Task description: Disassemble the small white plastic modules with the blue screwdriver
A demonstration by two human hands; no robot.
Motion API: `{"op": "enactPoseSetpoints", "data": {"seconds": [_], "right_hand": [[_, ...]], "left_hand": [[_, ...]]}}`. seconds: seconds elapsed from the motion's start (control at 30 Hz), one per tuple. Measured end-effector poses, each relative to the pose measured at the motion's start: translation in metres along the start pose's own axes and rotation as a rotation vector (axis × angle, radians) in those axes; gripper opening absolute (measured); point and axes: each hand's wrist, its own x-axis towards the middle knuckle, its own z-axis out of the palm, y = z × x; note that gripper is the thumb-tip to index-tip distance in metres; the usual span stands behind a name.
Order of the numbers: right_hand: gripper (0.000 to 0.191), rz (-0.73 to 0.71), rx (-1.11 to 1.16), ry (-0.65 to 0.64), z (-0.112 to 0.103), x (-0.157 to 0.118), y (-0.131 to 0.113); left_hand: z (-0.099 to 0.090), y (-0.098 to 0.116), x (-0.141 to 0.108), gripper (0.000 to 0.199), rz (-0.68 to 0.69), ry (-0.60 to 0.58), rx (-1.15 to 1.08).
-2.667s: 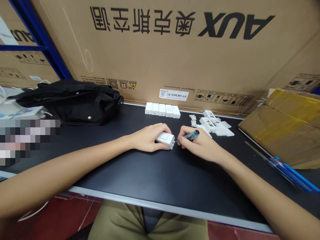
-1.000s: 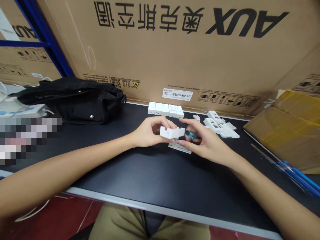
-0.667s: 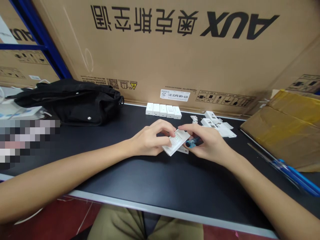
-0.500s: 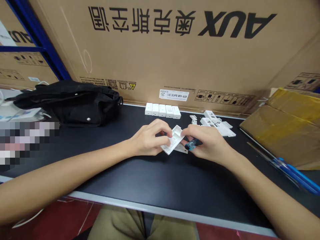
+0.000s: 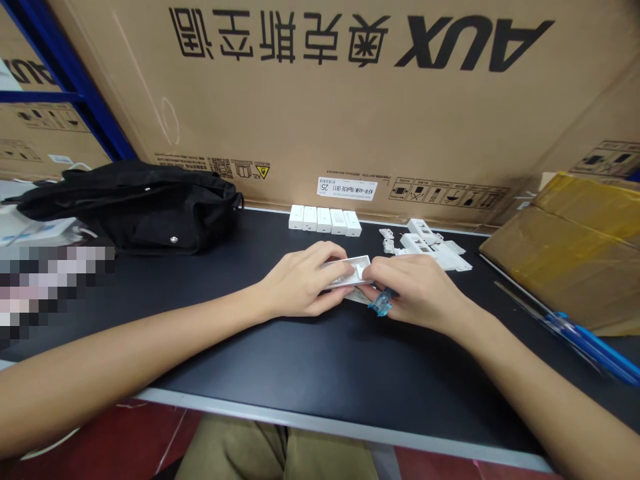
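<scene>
- pinching the open, shallow white plastic shell [image 5: 358,267] between partly closed fingers: the left hand [image 5: 300,283] has its thumb outside and two fingertips inside the cavity.
- right hand [image 5: 423,290]: thumb and index bent nearly closed at the shell's right end; the curled lower fingers retain a slim tool with a translucent blue handle [image 5: 381,303].
- shell position: between both hands, above the black tabletop [image 5: 300,373], cavity upward and slightly tilted.
- shell contents: small white raised detail at the right fingertips; whether loose or moulded, cannot tell.
- flat white plastic plate [image 5: 357,297]: below the shell, partly hidden, not joined to it.
- state of work, as judged: this unit is open; shell and plate are separate.
- five white rectangular plastic cases [image 5: 324,220]: side by side behind the hands, apparently closed; interiors not visible.
- white plastic frames and plates [image 5: 440,253]: loose and overlapping, apparently unassembled; two small white fittings [image 5: 387,241] lie beside them.
- black fabric bag [image 5: 175,213]: left side, contents hidden.
- brown cardboard box with yellow tape [image 5: 575,247]: right side, contents hidden; blue-handled tools [image 5: 595,347] beside it.
</scene>
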Motion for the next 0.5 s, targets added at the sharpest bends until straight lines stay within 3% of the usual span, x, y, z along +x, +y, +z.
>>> {"op": "enactPoseSetpoints", "data": {"seconds": [0.5], "right_hand": [[0.013, -0.051, -0.034, -0.019, 0.0057, 0.0031, -0.0043]], "left_hand": [[0.0006, 0.0010, 0.0015, 0.026, -0.036, -0.195, -0.038]]}}
